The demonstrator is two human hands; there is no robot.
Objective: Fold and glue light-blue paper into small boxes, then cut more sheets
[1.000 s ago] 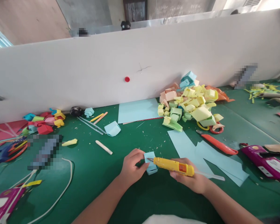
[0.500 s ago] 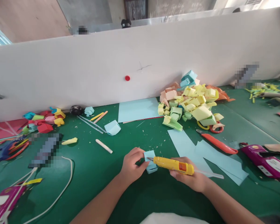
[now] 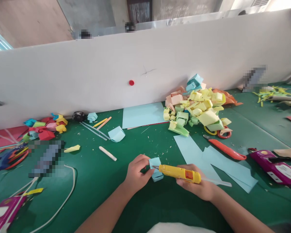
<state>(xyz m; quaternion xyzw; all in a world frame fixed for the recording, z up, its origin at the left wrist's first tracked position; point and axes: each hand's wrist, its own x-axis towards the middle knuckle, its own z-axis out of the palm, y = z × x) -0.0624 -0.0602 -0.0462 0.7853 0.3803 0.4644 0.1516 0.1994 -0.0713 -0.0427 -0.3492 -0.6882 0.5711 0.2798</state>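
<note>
My left hand (image 3: pixel 136 174) pinches a small folded light-blue paper piece (image 3: pixel 156 168) against the green table near its front middle. In my right hand (image 3: pixel 199 186) I grip a yellow glue gun (image 3: pixel 179 172), held level with its metal tip touching the blue piece. A clear glue stick pokes out of the gun's back end to the right.
Light-blue paper sheets (image 3: pixel 215 163) lie right of my hands, with an orange utility knife (image 3: pixel 225 148) and a purple glue gun (image 3: pixel 276 167) beyond. A pile of folded coloured papers (image 3: pixel 196 108) sits by the white partition (image 3: pixel 111 74). White cord (image 3: pixel 60 200), glue sticks and more paper pieces lie left.
</note>
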